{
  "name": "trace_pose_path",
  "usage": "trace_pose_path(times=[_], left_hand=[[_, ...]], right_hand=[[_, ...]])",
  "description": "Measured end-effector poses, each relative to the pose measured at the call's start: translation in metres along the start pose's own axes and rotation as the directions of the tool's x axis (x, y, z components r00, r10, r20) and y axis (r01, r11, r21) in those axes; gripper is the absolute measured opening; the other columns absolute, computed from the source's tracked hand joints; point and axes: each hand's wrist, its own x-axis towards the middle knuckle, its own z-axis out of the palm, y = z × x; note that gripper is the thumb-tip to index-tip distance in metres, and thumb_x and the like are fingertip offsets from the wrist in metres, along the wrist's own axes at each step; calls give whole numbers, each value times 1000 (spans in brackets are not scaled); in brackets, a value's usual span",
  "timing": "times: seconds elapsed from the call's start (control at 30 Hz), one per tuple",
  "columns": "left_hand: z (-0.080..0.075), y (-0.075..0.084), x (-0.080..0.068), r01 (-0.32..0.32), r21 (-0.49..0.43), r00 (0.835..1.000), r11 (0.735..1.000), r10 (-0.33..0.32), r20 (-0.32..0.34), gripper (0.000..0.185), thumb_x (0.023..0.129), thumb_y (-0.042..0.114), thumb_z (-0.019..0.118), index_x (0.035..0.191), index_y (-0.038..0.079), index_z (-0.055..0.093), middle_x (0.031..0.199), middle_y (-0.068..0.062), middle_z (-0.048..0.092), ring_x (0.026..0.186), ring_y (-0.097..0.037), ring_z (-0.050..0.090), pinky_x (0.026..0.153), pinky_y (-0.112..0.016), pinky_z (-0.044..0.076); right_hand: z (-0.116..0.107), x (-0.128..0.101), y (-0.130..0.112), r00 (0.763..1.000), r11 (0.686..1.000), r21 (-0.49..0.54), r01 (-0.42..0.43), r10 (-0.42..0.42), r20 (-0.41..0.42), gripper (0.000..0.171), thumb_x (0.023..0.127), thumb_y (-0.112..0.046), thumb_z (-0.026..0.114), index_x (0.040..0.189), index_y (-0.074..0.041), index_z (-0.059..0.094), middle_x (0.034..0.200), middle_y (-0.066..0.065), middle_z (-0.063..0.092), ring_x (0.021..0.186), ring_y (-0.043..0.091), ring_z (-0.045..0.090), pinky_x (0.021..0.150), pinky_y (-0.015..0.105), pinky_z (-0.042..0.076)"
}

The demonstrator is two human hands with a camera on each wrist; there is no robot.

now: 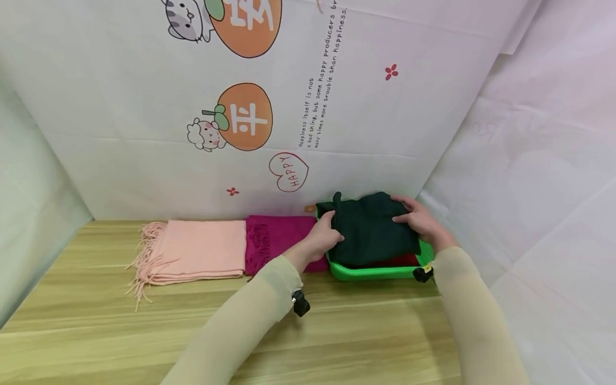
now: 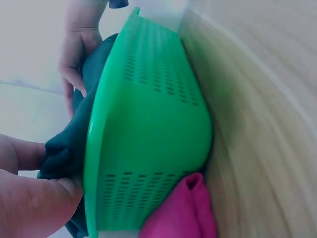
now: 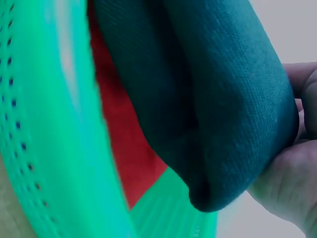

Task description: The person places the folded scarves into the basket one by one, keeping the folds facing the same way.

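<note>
A dark green folded cloth (image 1: 372, 230) lies over a green plastic basket (image 1: 380, 274). Its left edge is pinched between thumb and finger of my left hand (image 1: 321, 235). On the opposite side, my right hand (image 1: 423, 222) grips the cloth's right edge. The right wrist view shows the thumb (image 3: 287, 183) and fingers around the fold. Beneath the cloth, red fabric (image 3: 124, 129) shows inside the basket. How much of it lies there is hidden.
Left of the basket lies a folded magenta scarf (image 1: 284, 232) with fringe, touching the basket's side. Beside it is a folded pink scarf (image 1: 207, 248), its fringe to the left. A white printed sheet (image 1: 361, 123) hangs behind the wooden table (image 1: 337, 331).
</note>
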Motion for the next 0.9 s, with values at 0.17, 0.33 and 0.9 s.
trace_pose_path(times=[0.17,0.33,0.9], left_hand=[[9,-3,2,-14,70,999,997,16,-30,85,104,-11,55,178,7,18,183,-12,24,167,-33,25,132,-57,30],[16,-3,-6,-18,183,1000,983,19,-6,80,104,-11,47,177,5,19,182,-12,27,167,-32,27,129,-54,37],[37,9,-29,-77,646,995,760,21,95,55,113,17,66,164,5,51,165,-23,48,115,-29,66,87,-37,60]], right_hand=[[-9,0,12,1000,999,-38,-6,6,-22,80,111,-1,63,179,-10,22,181,29,16,163,53,26,124,61,38],[-14,-3,24,999,988,-150,-39,36,-24,80,110,-1,63,178,-5,21,181,32,11,163,57,19,127,72,28],[-12,-15,47,944,924,-191,-331,321,-82,80,117,-33,58,168,18,21,170,43,25,153,59,38,118,67,46]])
